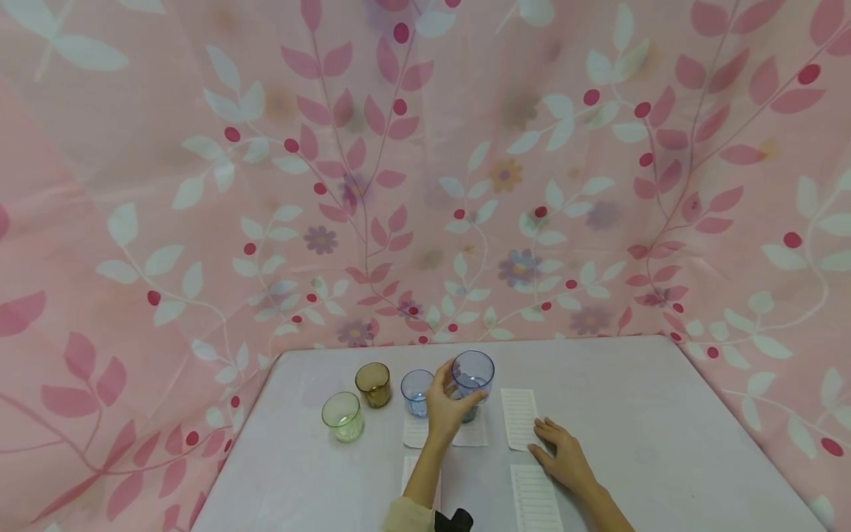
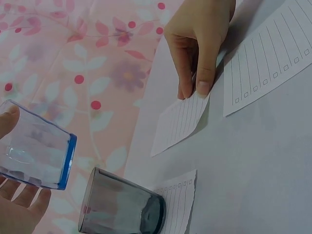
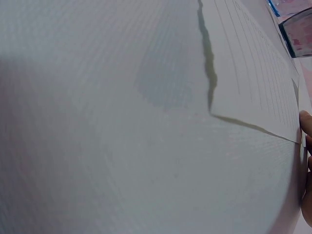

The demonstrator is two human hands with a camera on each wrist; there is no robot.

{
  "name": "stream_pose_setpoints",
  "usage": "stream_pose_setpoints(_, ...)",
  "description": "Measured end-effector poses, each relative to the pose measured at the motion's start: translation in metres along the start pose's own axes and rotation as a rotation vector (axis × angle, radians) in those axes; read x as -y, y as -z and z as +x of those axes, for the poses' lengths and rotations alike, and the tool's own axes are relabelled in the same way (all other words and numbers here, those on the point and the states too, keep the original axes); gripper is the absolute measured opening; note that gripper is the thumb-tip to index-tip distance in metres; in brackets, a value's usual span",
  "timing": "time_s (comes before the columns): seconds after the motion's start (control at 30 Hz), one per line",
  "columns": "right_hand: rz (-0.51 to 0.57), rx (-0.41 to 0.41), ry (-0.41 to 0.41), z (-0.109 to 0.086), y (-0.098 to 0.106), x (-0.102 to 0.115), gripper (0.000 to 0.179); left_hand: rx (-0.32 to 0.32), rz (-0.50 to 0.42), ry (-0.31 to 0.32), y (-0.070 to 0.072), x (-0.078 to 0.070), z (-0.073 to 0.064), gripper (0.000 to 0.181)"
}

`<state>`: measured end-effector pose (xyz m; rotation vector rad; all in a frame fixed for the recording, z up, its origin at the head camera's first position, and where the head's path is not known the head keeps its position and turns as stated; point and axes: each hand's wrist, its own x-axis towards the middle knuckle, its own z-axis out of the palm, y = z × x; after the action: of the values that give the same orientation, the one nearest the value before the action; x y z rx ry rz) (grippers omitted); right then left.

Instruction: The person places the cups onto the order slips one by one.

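1. My left hand (image 1: pixel 447 410): thumb and fingers clamped round a clear violet-blue glass tumbler (image 1: pixel 473 373), held up off the white worktop (image 1: pixel 665 421), mouth upward.
2. Just below it, apart from it in the left wrist view: a smoky grey glass tumbler (image 2: pixel 122 207), upright on lined white paper.
3. My right hand (image 1: pixel 564 454): thumb and fingers together on the near edge of a lined white paper sheet (image 1: pixel 518 417), pinching it; that edge curves up off the worktop. Sheet lies right of the grey tumbler.
4. Nearer me, just beside that sheet: a second lined paper sheet (image 1: pixel 535 496), flat.
5. Left of my raised hand: a pale blue glass tumbler (image 1: pixel 417 395), upright at the back edge of white paper. My wrist crosses here; cannot tell whether this paper joins that under the grey one.
6. Farther left: an amber-brown glass tumbler (image 1: pixel 374 386), and nearer me a pale green glass tumbler (image 1: pixel 343 420). Both upright, apart.
7. Behind: pink leaf-patterned cloth (image 1: pixel 425 185).
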<state>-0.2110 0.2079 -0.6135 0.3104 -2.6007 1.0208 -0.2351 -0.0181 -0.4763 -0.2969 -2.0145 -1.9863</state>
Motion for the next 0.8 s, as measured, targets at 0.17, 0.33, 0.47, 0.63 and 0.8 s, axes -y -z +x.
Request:
stream_pose_setpoints(0.17, 0.017, 0.013, -0.005, 0.001, 0.002, 0.002, 0.040, -0.005, 0.007, -0.013, -0.011, 0.002, 0.000, 0.069)
stream_pose_setpoints(0.33, 0.020, 0.023, -0.014, 0.001, 0.003, 0.003, 0.040, -0.011, 0.001, -0.031, -0.021, 0.002, 0.001, 0.068)
stream_pose_setpoints(0.47, 0.026, 0.017, -0.007, 0.000, 0.002, 0.003, 0.039, 0.001, -0.014, -0.020, -0.028, 0.003, 0.001, 0.069)
stream_pose_setpoints(0.63, 0.020, -0.001, 0.006, 0.000, 0.001, 0.000, 0.039, 0.024, -0.021, 0.023, -0.038, 0.018, 0.005, 0.073)
stream_pose_setpoints(0.8, 0.018, -0.022, 0.024, 0.000, -0.001, -0.002, 0.038, 0.026, -0.014, 0.044, -0.049, 0.042, 0.011, 0.075)
